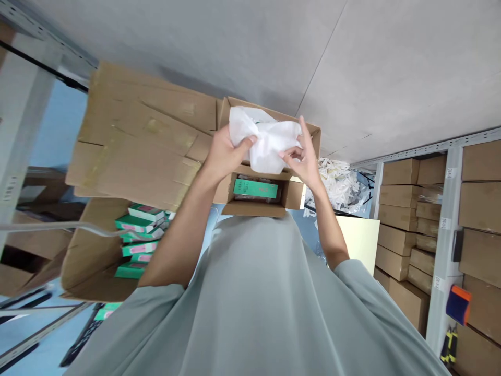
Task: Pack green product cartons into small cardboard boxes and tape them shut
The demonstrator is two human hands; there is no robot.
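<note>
A soft white wrapping sheet, thin foam or tissue by its look, is held up between my two hands. At its left side my left hand grips it, thumb on top. On the right, my right hand pinches the sheet between thumb and fingertips, with the index finger stretched upward. Whether something lies inside the sheet I cannot tell. Behind it stands an open cardboard box, mostly covered by the sheet. Nearer to me is a smaller open carton with a green box lying in it.
Large flattened cardboard leans at the left. Below it a big carton holds several green-and-white boxes. Shredded white paper is heaped at right. Shelves with stacked brown boxes line the right side; a grey wall rises ahead.
</note>
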